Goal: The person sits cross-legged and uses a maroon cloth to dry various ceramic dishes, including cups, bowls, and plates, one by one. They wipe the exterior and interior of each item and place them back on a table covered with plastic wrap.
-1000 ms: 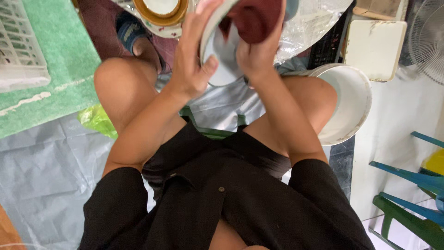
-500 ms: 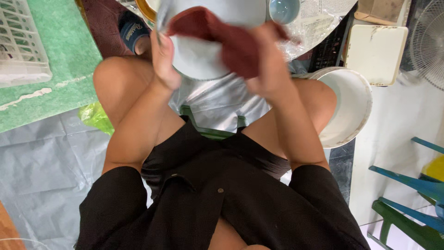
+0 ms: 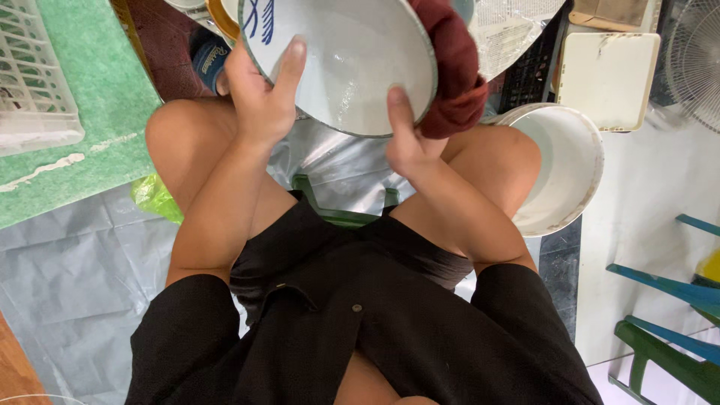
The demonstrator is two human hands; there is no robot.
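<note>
Left hand grips the near-left rim of a white ceramic bowl: thumb laid flat on the inner face, other fingers hidden behind. Right hand clamps a dark red cloth against the bowl's right rim, thumb on the inside, the cloth wrapping over the edge to the back.

The bowl is held tilted, its hollow facing the camera, above the knees and far of the lap. Glossy white inside with wet streaks; blue brushed pattern at the far-left edge; thin dark rim line.

Edges: a white plastic bucket sits just right of the right knee, close to the right forearm. Far-right, a cream square lid and a fan. Far-left, a white slatted crate on a green mat. A green stool shows between the thighs. Grey plastic sheet at near left.
</note>
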